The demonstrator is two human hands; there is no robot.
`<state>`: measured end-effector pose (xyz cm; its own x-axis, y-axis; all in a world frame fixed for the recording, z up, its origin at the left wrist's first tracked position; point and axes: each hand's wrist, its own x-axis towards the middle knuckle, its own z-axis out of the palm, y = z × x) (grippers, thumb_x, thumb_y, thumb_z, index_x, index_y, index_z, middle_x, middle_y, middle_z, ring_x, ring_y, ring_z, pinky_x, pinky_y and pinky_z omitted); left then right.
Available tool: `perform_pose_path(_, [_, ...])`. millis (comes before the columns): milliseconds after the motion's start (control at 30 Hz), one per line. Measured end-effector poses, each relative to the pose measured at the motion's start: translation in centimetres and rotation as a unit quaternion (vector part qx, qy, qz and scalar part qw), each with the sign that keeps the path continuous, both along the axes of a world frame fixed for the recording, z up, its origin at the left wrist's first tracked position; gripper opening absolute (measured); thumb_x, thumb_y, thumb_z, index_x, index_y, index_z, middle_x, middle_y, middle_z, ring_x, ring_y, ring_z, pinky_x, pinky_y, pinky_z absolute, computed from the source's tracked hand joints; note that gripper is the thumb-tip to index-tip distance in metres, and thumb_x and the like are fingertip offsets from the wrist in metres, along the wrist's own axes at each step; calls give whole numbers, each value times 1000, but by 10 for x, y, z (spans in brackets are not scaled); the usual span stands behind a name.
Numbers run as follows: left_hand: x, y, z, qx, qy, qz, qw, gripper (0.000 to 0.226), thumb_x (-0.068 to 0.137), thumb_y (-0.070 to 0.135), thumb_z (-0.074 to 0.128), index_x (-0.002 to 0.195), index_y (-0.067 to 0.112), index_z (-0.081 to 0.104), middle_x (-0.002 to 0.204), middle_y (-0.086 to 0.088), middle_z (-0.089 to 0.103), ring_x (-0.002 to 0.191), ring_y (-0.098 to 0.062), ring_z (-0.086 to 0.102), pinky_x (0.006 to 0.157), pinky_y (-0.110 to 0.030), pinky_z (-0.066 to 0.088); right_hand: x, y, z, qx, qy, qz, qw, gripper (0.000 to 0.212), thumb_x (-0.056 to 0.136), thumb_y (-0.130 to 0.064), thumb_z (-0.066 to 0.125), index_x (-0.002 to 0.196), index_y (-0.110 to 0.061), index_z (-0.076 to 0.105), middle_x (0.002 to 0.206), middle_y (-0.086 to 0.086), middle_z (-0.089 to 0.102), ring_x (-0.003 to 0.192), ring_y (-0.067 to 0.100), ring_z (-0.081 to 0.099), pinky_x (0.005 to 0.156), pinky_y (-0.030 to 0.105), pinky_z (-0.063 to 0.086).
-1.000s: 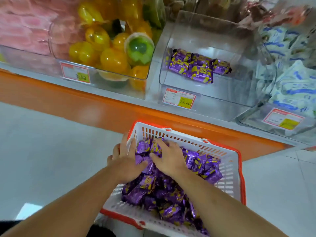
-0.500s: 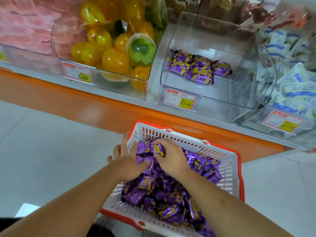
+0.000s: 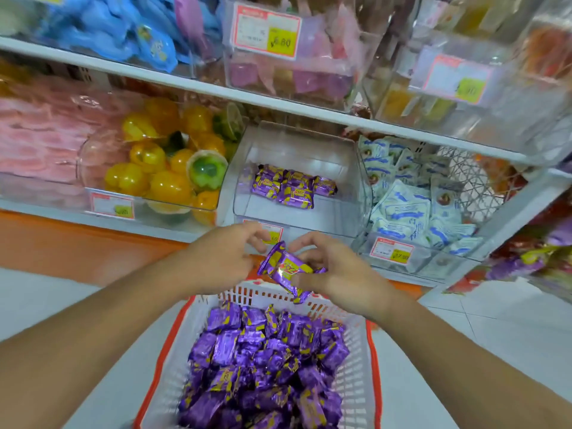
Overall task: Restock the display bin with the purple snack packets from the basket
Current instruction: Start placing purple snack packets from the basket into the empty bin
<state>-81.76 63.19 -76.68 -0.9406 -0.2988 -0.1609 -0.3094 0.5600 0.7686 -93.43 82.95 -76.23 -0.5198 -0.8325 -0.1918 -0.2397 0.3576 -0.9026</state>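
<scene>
My right hand [image 3: 337, 270] pinches a few purple snack packets [image 3: 286, 269] above the basket's [image 3: 356, 382] far rim; my left hand [image 3: 229, 258] curls beside them, its fingers near the bunch, though I can't tell if they touch. I'd steady the loose ends, lift over the display bin's [image 3: 297, 218] front wall, and set them beside the few packets already there.

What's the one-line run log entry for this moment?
phase: carry to bin | right hand: holds purple packets | left hand: fingers curled beside them | clear bin: few packets | basket: heaped
</scene>
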Motion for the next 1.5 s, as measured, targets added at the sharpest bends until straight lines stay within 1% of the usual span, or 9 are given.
perform_pose_path(167, [1,17,29,-85,108,-93,986,70,79,34,80,142,36,51,136,23,51,122,6,54,98,-23,51,-13,16,23,-66,4,-65,996,31,85,-8,79,108,-28,74,108,5,68,86,17,63,78,38,53])
perform_pose_path(367, [-36,23,30,-196,174,-99,960,57,73,53,85,124,39,63,121,25,58,111,4,57,95,-30,51,-34,8,24,-78,-34,-97,992,29,79,-19,77,107,-17,71,102,28,69,78,26,61,75,42,47])
perform_pose_path(533, [-62,18,32,-270,144,-107,946,54,72,65,73,119,43,58,113,25,60,104,2,58,89,-34,53,-55,8,30,-48,37,-101,993,26,93,-13,76,116,-22,68,102,19,69,78,27,66,76,51,55])
perform_pose_path(667, [-102,6,29,-319,126,-83,936,55,79,56,78,128,36,64,120,16,64,110,-10,60,96,-32,50,-89,14,40,-24,254,-201,946,25,90,-16,71,114,-25,70,102,-12,69,89,10,66,85,28,50])
perform_pose_path(767, [-149,-2,19,-340,112,-72,931,50,81,49,78,126,28,68,119,3,67,110,-21,63,95,-38,52,-107,12,40,50,336,-232,912,40,93,-18,66,133,-19,63,125,0,65,117,20,60,97,25,39])
perform_pose_path(867, [-195,-6,1,-372,88,-73,921,46,81,47,79,121,26,69,113,-3,69,106,-29,65,89,-41,54,-111,10,30,63,344,-213,913,41,94,-13,63,134,-11,62,135,12,64,127,29,55,101,27,36])
perform_pose_path(1033, [-241,0,-29,-394,71,-79,913,45,78,56,79,112,27,70,107,-3,72,104,-31,68,84,-42,57,-120,14,24,18,328,-218,919,37,99,-20,61,136,-20,63,116,7,70,100,23,62,78,18,31])
perform_pose_path(1200, [-266,2,-51,-406,58,-100,907,41,83,46,77,118,28,67,116,-4,71,110,-31,66,87,-42,56,-123,19,14,30,348,-162,923,56,105,-33,54,157,-20,40,160,-3,43,145,5,29,103,-7,4])
perform_pose_path(1500, [-271,-4,-63,-400,69,-92,909,45,86,38,78,126,22,66,126,-6,52,118,-30,50,97,-46,50,-126,20,10,33,365,-156,917,62,106,-36,50,163,-21,30,168,-9,28,151,-1,16,107,-4,-5])
